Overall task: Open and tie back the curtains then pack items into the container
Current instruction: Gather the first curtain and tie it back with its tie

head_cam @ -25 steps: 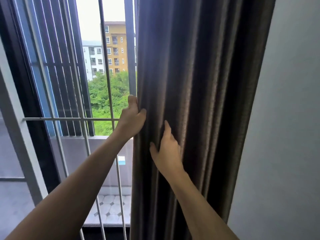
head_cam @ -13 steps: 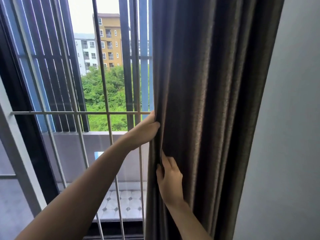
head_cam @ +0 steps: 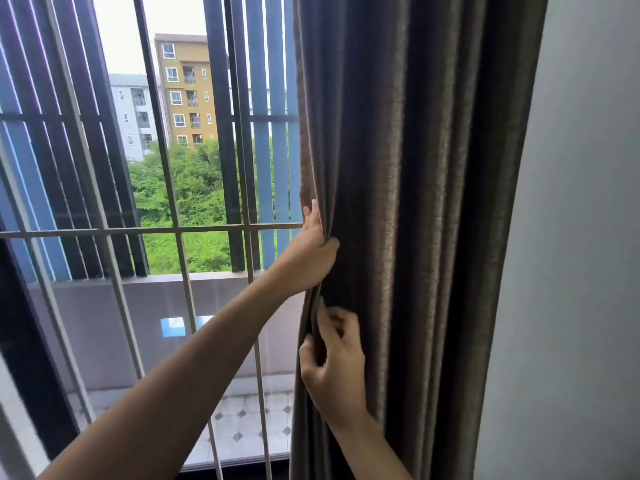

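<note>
Gathering: curtain [head_cam: 398,202], soft, heavy folds
Left hand [head_cam: 311,258]: clasped round leading edge
Right hand [head_cam: 334,368]: pinching edge just below
Hold: bunched mid-height

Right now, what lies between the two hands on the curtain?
In the head view, only a short stretch of the curtain's folded leading edge separates the left hand above from the right hand below; nothing else.
</note>
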### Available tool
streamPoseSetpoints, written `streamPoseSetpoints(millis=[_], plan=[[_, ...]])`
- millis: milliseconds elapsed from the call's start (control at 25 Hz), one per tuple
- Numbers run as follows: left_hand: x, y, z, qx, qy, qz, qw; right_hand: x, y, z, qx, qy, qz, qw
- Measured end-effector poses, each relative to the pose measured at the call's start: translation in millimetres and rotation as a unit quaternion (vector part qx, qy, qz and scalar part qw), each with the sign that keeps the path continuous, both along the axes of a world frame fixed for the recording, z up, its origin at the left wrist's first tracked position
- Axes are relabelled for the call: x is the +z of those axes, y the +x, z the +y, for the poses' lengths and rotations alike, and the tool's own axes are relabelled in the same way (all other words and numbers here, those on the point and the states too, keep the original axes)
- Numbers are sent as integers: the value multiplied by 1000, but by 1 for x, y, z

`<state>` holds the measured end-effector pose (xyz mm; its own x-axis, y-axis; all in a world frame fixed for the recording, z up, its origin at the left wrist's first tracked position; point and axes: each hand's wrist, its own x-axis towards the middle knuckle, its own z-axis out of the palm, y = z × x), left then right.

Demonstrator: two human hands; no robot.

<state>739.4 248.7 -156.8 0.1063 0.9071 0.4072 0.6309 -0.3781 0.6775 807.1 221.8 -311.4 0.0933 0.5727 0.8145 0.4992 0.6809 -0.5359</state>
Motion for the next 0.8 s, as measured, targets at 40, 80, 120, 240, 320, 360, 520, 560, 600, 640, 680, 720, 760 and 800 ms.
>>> streamPoseSetpoints(millis=[40,80,120,240,320,360,520,560,600,640,680,720,760,800], plan=[[0,-3,2,-1,8,23,1000,8,3,-5,-13,47,40,998],[1,-6,2,-5,16,39,999,18,8,-9,-40,99,77,991],[2,-8,1,-10,21,41,999,28,13,-10,-67,134,106,983],[2,-10,-4,-15,24,15,999,58,31,-3,-41,25,136,990],[-1,-10,-4,-11,26,9,1000,65,34,3,13,-110,103,989],[-2,-10,-4,-11,27,5,1000,62,34,5,2,-132,51,990],[-4,-11,2,-49,24,-27,998,31,23,8,-38,-167,-100,980],[-5,-12,4,-60,17,-37,997,20,20,10,-22,-182,-104,978],[-5,-11,6,-69,10,-44,997,10,18,11,-4,-189,-100,977],[-5,-12,6,-75,4,-50,996,2,16,13,12,-189,-95,977],[-5,-11,6,-77,-4,-56,995,-3,16,16,21,-183,-96,978],[-5,-11,6,-78,-10,-65,995,-6,16,20,26,-177,-97,979],[-5,-9,5,-81,-16,-78,994,-7,16,23,26,-175,-100,979],[-6,-7,4,-86,-23,-91,992,-8,16,27,23,-177,-105,978]])
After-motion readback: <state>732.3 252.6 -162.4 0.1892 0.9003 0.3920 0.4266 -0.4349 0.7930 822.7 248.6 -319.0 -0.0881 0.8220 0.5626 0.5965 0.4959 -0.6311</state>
